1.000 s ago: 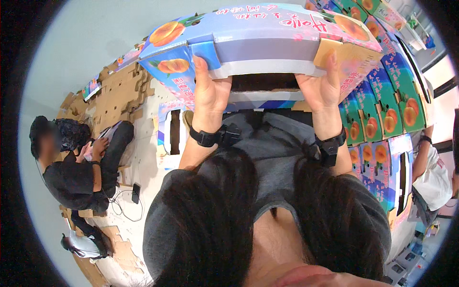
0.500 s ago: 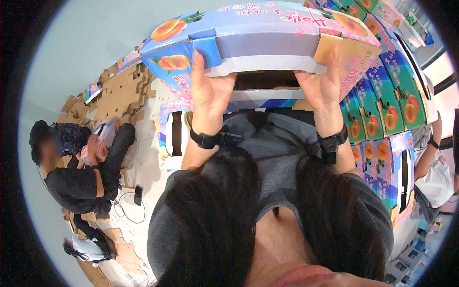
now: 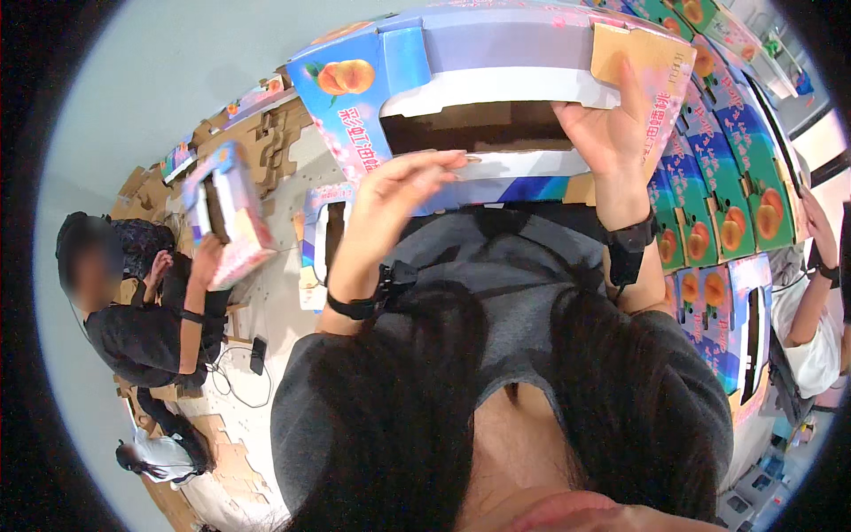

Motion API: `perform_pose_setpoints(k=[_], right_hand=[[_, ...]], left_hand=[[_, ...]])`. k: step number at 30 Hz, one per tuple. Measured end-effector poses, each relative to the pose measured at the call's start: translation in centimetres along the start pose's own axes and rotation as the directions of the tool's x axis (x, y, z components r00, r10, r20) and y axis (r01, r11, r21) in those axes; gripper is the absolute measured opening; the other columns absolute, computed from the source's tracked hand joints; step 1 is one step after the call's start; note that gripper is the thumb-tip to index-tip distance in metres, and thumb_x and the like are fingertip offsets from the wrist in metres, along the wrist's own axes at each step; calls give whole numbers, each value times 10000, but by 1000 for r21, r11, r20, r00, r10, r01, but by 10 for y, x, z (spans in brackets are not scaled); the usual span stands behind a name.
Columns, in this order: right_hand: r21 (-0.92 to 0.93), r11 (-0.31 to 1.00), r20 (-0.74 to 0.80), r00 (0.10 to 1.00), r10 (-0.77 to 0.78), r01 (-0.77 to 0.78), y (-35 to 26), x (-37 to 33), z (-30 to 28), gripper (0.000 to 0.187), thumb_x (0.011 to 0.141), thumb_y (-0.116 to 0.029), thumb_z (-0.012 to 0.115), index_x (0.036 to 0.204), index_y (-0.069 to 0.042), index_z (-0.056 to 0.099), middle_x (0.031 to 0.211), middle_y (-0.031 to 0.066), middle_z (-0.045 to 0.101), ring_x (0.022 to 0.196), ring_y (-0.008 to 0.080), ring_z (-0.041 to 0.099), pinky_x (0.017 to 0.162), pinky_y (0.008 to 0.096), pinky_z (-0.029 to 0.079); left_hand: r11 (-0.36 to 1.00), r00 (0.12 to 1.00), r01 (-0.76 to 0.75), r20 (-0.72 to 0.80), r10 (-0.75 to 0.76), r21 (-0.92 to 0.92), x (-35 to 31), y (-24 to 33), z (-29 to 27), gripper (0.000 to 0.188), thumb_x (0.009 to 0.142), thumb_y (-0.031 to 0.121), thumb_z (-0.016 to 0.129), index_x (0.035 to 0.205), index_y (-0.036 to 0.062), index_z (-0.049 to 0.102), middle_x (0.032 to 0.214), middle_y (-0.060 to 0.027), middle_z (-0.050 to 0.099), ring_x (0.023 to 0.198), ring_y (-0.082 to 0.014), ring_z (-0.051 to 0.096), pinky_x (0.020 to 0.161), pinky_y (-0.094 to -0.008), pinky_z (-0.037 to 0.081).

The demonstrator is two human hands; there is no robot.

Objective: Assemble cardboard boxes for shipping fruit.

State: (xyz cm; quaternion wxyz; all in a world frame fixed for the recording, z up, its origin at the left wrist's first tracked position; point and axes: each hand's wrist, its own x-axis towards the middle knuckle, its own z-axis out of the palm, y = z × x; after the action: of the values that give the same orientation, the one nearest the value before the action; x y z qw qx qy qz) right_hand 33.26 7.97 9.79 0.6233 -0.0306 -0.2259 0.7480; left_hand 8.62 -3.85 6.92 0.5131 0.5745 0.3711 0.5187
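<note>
Left hand [image 3: 403, 182] off the box [image 3: 523, 53], right hand [image 3: 607, 133] still on it

Since the earlier frame, we see the left thumb gone from beside the blue tab [image 3: 403, 58], the box tipped to show more of its near side, and a co-worker [image 3: 133, 346] lifting another box [image 3: 235, 199] at left. Our box sits in front of the person's body, slot [image 3: 483, 129] toward them; support hidden, can't tell. Right grip: closed on the slot's edge, thumb up against the orange tab [image 3: 616, 58], fingers partly hidden. Left grip: loosely open, nothing held, fingers reaching sideways by the slot's lower edge; contact unclear. Step in hand, we judge: handling the near side, right hand steadying, left hand changing place. Next move, we think, calls for a fresh left hold on the slot's edge, right thumb kept firm so the box doesn't twist.
</note>
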Motion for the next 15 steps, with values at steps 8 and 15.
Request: perform_pose_setpoints(k=[8, 15], right_hand=[[7, 995, -104, 990, 97, -97, 6, 11, -11, 450, 945, -213, 649, 1311, -12, 481, 1331, 152, 508, 1248, 313, 485, 1110, 494, 386], [-167, 913, -26, 928, 372, -371, -4, -18, -6, 411, 948, -91, 572, 1275, 121, 440, 1384, 258, 428, 1335, 340, 410, 1152, 464, 355]], left_hand=[[127, 868, -383, 310, 388, 915, 21, -27, 19, 830, 623, 447, 835, 1357, 167, 568, 1344, -82, 528, 1258, -313, 475, 1091, -485, 318], [193, 835, -480, 377, 401, 856, 60, -40, -4, 896, 600, 487, 841, 1376, 147, 551, 1301, -108, 552, 1232, -326, 491, 1079, -484, 331]])
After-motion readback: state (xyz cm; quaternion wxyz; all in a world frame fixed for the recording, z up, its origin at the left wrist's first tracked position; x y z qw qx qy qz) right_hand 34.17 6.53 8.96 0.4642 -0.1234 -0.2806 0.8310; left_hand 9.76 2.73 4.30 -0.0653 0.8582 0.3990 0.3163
